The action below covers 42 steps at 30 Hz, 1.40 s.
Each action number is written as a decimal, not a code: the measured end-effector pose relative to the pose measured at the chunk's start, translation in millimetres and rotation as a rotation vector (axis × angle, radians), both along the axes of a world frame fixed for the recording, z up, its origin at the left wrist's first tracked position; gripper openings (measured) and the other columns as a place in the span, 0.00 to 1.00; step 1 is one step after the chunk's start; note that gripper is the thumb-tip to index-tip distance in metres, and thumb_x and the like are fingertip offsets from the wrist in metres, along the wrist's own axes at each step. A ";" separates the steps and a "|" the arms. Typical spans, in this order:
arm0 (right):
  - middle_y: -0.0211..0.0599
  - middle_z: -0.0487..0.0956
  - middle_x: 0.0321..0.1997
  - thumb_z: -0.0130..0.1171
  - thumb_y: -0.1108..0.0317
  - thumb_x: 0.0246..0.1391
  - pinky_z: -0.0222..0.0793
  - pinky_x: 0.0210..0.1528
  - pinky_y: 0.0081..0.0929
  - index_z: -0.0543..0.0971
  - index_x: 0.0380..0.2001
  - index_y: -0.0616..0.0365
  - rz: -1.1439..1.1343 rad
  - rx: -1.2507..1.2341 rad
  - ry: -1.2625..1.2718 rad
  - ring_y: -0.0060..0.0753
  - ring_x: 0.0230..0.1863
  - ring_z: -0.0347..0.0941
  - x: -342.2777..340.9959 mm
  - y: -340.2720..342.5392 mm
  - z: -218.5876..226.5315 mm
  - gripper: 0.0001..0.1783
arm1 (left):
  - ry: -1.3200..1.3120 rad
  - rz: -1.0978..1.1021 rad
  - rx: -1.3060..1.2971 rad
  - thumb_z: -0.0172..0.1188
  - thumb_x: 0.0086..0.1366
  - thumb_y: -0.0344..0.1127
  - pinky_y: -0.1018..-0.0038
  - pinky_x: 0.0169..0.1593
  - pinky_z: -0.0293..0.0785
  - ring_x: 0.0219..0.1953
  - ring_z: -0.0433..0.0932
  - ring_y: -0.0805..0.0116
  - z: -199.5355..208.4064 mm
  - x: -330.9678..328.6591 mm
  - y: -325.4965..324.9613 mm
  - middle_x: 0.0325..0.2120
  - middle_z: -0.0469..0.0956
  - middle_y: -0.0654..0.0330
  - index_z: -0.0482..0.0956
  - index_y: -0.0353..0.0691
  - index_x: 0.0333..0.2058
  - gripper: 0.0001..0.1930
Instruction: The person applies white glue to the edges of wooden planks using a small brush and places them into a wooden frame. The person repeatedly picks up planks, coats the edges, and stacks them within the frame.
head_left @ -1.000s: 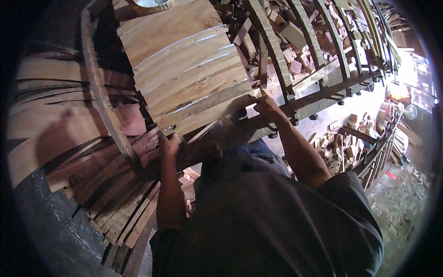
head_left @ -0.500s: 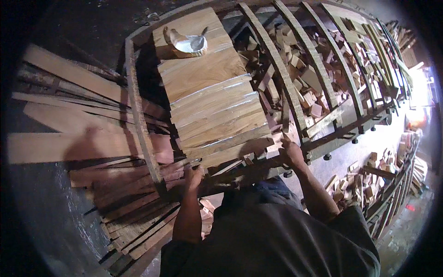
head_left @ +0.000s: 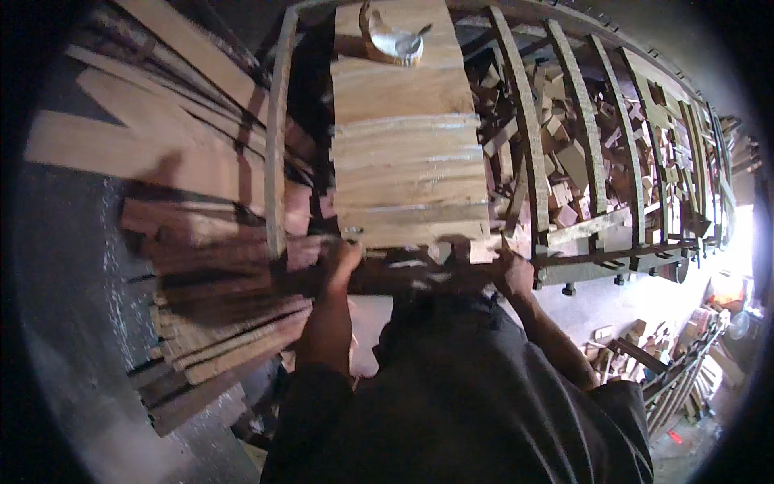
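A panel of pale wooden strips (head_left: 407,153) lies side by side across the rack, with white glue-like lines along several seams. At its near edge sits the nearest wooden strip (head_left: 411,235). My left hand (head_left: 347,258) is closed at the strip's left end, slightly blurred. My right hand (head_left: 513,270) is closed at the right end, its thumb pointing up beside a small pale wood piece (head_left: 485,249). The undersides of both grips are hidden. On the panel's far end stands a cut-open container (head_left: 393,47) with white paste and a stick-like handle in it.
The rack's slatted frame (head_left: 528,121) runs to the right, over a heap of wood offcuts (head_left: 568,165). Long boards (head_left: 185,173) stick out at the left, with stacked planks (head_left: 234,323) below them. More offcuts (head_left: 645,343) lie at the lower right.
My view has turned, so the panel now looks straighter and sits further right and higher. Both hands stay at the near edge, and the nearest strip now lies more evenly along the panel.
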State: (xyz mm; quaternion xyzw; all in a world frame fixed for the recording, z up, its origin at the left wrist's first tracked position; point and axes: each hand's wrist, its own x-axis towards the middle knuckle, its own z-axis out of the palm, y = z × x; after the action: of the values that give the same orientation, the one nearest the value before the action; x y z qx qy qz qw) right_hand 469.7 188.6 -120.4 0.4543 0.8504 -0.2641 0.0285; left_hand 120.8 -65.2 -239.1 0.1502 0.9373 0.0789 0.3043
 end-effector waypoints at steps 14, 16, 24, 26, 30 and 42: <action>0.48 0.81 0.41 0.54 0.63 0.50 0.74 0.47 0.42 0.80 0.41 0.55 0.246 -0.140 -0.050 0.50 0.44 0.78 3.4 9.2 6.2 0.15 | 0.557 -0.059 0.505 0.51 0.50 0.22 0.55 0.59 0.65 0.54 0.70 0.43 106.5 67.7 -84.4 0.50 0.73 0.40 0.71 0.30 0.53 0.27; 0.48 0.81 0.41 0.55 0.64 0.49 0.74 0.47 0.41 0.81 0.40 0.56 0.308 -0.103 -0.005 0.50 0.44 0.78 5.0 11.4 -1.9 0.15 | 0.515 -0.124 0.473 0.50 0.48 0.21 0.55 0.59 0.65 0.54 0.70 0.43 111.8 81.5 -93.4 0.50 0.73 0.41 0.71 0.31 0.53 0.28; 0.47 0.82 0.41 0.58 0.61 0.49 0.75 0.47 0.40 0.80 0.41 0.57 0.276 -0.207 0.048 0.47 0.45 0.78 16.7 20.9 -32.3 0.17 | 0.455 -0.288 0.251 0.55 0.49 0.23 0.54 0.50 0.71 0.47 0.73 0.42 110.9 79.9 -89.6 0.42 0.73 0.42 0.72 0.33 0.46 0.22; 0.49 0.81 0.38 0.60 0.64 0.48 0.75 0.44 0.37 0.79 0.45 0.57 0.362 -0.217 0.195 0.47 0.41 0.79 22.3 22.3 -29.4 0.19 | 0.490 -0.395 0.173 0.57 0.50 0.25 0.55 0.47 0.73 0.46 0.73 0.42 112.4 71.3 -91.5 0.42 0.73 0.43 0.73 0.33 0.45 0.20; 0.37 0.80 0.41 0.57 0.77 0.52 0.70 0.48 0.26 0.78 0.45 0.65 -0.046 -0.632 0.669 0.28 0.43 0.75 45.0 32.8 -36.7 0.15 | 0.307 -0.481 -0.082 0.58 0.53 0.27 0.55 0.48 0.73 0.44 0.74 0.42 139.0 63.7 -72.8 0.46 0.72 0.41 0.74 0.33 0.43 0.17; 0.36 0.83 0.34 0.55 0.79 0.53 0.71 0.44 0.23 0.81 0.38 0.63 -0.573 -0.109 0.743 0.24 0.38 0.77 147.5 22.9 1.0 0.09 | 0.175 -0.685 -0.331 0.53 0.61 0.38 0.53 0.49 0.71 0.43 0.75 0.39 138.6 42.3 -68.6 0.39 0.76 0.43 0.76 0.34 0.36 0.13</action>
State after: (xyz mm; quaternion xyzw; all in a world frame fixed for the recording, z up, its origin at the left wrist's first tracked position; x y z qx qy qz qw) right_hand 617.2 211.5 -119.4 0.5433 0.6283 -0.4500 -0.3280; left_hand 163.1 -133.8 -100.5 0.4095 0.8553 -0.1928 0.2521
